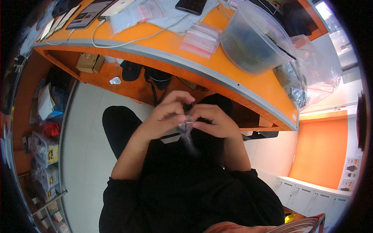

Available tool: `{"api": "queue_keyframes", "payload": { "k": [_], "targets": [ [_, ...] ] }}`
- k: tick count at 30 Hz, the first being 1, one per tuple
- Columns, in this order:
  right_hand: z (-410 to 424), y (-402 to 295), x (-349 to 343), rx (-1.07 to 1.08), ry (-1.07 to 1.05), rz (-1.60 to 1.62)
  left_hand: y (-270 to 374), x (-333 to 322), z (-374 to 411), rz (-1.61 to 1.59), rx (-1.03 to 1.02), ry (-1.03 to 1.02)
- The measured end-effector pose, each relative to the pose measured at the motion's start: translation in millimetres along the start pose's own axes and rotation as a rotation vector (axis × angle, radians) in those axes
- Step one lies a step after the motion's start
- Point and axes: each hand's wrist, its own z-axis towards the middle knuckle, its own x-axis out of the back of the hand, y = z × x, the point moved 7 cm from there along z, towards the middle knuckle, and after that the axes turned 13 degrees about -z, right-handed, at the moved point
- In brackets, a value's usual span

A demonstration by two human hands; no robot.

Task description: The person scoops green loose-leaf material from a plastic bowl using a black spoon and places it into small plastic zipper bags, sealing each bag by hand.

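Note:
Above my lap, my left hand (167, 115) and my right hand (214, 121) meet, pinching the top of a small clear plastic bag (188, 137) between the fingertips. The bag hangs down, blurred, and its contents cannot be made out. On the orange desk ahead lies a stack of small zip bags with red strips (201, 40). To the right of these stands a translucent plastic tub (247, 43) holding a dark greenish material and a dark thin handle. Farther left, a larger clear bag holding small bags (131, 17) rests beside papers (172, 17).
The desk's grey edge (174, 58) runs in front of my hands. A white cable (140, 40), a tablet (90, 13) and a phone (191, 5) lie on the desk. A large crinkled plastic bag (314, 72) sits at its right end. Below is a shelf with a cardboard box (89, 62).

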Motion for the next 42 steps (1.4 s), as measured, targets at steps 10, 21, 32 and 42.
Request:
{"api": "queue_keyframes", "payload": {
  "k": [10, 21, 32, 42],
  "targets": [
    [-1.6, 1.2, 12.7, -0.075, 0.075, -0.212, -11.3, -5.4, 2.2, -0.113, 0.291, 0.123],
    [-67.9, -72.3, 145.3, 0.076, 1.105, -0.839, -1.2, 5.2, -1.0, -0.137, 0.252, 0.239],
    [-3.5, -79.0, 223.6, -0.057, 0.616, -1.132, 3.0, 23.6, -14.7, 0.036, 0.287, 0.344],
    [-1.8, -79.7, 264.5, -0.155, 0.696, -0.426, -4.6, 31.7, -28.1, -0.027, 0.324, 0.362]
  ]
}}
